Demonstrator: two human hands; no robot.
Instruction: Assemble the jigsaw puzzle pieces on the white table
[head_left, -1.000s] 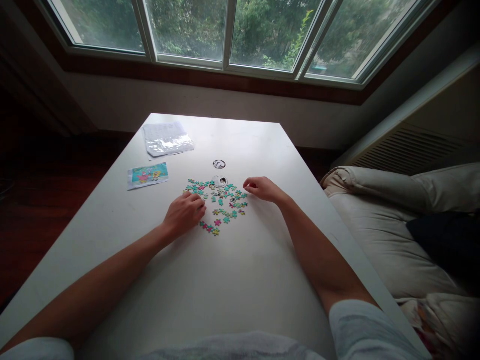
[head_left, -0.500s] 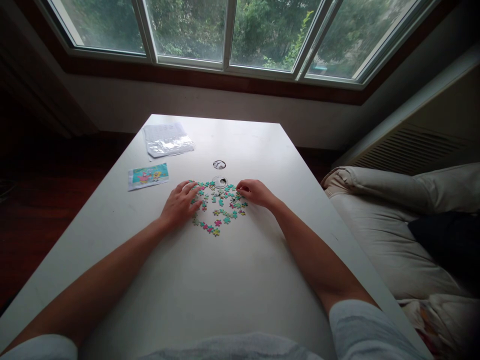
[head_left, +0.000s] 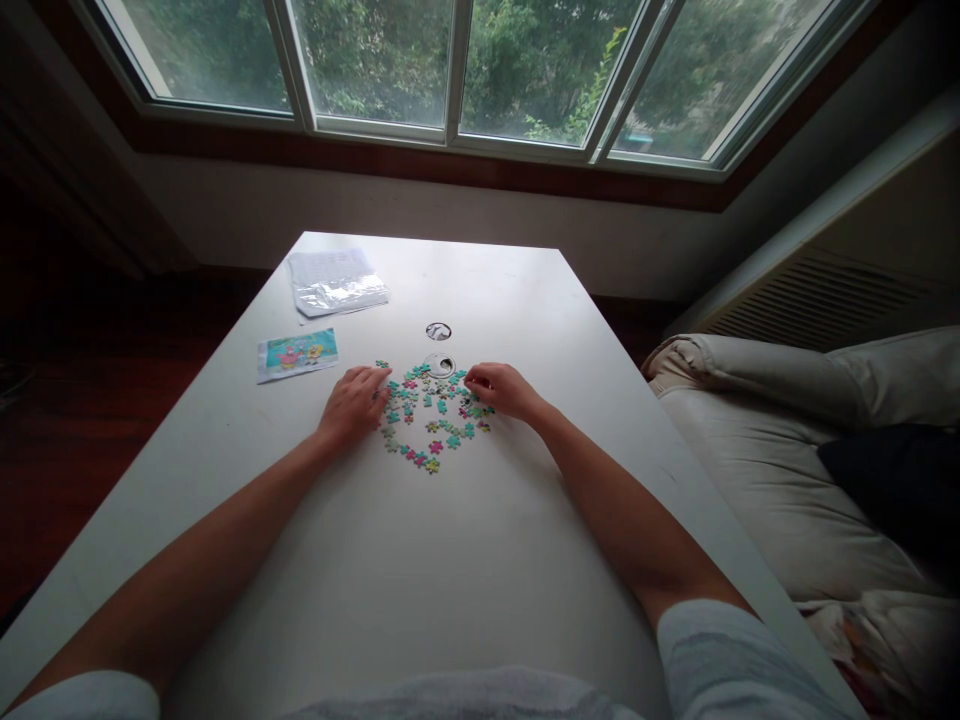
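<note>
Several small jigsaw puzzle pieces [head_left: 442, 407] in teal, pink, yellow and white lie loose on the white table [head_left: 420, 560], many in a rough ring. At the left edge of the spread rests my left hand [head_left: 352, 407], palm down, its slightly bent fingers touching the outer pieces. My right hand [head_left: 504, 388] is at the right edge, thumb and forefinger pinched on a puzzle piece that the fingers mostly hide. Left of the hands is a picture card [head_left: 298, 353] with cartoon figures on teal.
A clear plastic sleeve with papers [head_left: 337, 282] lies at the table's far left. Two round inserts, a far one [head_left: 439, 331] and a near one [head_left: 440, 366], are set in the tabletop beyond the pieces. A pale sofa [head_left: 765, 470] stands along the right side.
My left hand has drawn slightly left and its fingers have come closer together, baring more pieces. My right hand has shifted a little left, over the pieces.
</note>
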